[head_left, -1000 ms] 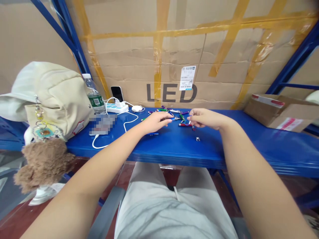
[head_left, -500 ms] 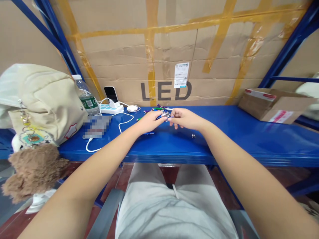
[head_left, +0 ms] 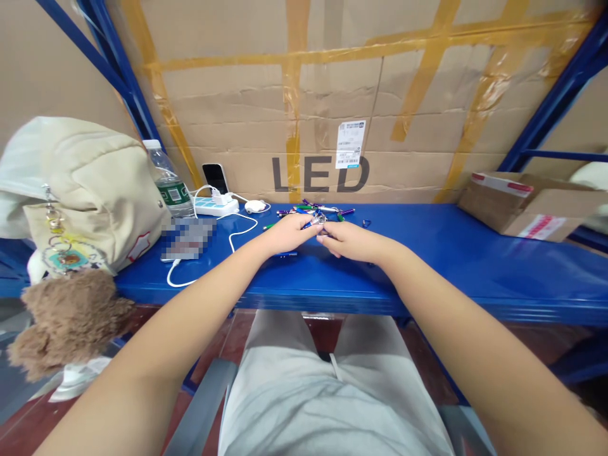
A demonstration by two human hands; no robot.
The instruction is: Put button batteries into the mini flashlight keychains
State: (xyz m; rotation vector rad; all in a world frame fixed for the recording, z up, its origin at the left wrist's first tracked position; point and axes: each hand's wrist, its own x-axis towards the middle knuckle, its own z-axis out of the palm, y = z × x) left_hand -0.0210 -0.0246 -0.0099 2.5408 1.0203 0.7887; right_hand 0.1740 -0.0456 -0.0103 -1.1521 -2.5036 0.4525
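My left hand [head_left: 291, 233] is closed on a slim blue pen-like tube [head_left: 311, 223] with a shiny metal clasp at its end. Against that clasp, the fingers of my right hand [head_left: 354, 242] are pinched together, almost touching my left fingertips; what exactly lies between them is hidden. Just behind both hands lies a loose pile of similar thin tubes [head_left: 327, 209] in purple, green, blue and silver. One more blue tube [head_left: 286, 254] rests on the table below my left hand. A small metal ring piece [head_left: 365, 223] lies behind my right hand.
On the blue table [head_left: 441, 259], a white power strip [head_left: 216, 205], cables, a phone [head_left: 215, 178], a water bottle [head_left: 168, 180] and a beige bag [head_left: 95, 183] stand left. An open cardboard box [head_left: 527, 206] sits right. A large carton [head_left: 228, 120] forms the back.
My right hand has turned lower, and its spread fingers have come together at the clasp. The ring piece behind it now shows; the small metal piece near the front is mostly covered.
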